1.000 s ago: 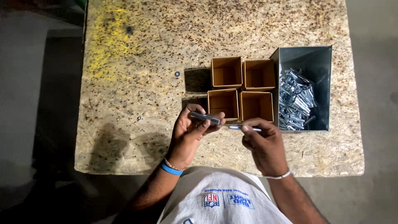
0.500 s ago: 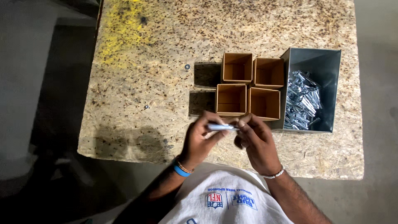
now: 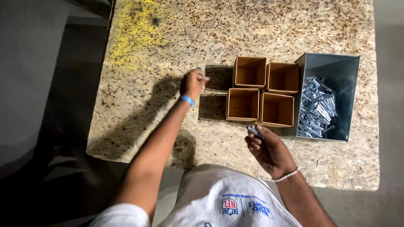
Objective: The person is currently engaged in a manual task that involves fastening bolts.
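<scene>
The left hand (image 3: 193,83) reaches to the middle of the chipboard desk (image 3: 147,63), fingers curled, apparently pinching something too small to make out, just left of four open cardboard boxes (image 3: 261,92). The right hand (image 3: 269,149), lower centre of the frame, holds a small metal piece (image 3: 252,131) in its fingertips beside the lower boxes. A grey metal bin (image 3: 332,71) of shiny fasteners (image 3: 317,107) stands at right.

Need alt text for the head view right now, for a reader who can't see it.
The left hand reaches out over a chipboard table; the right hand holds a small metal part near four open cardboard boxes. A grey metal bin beside them holds metal parts.
</scene>
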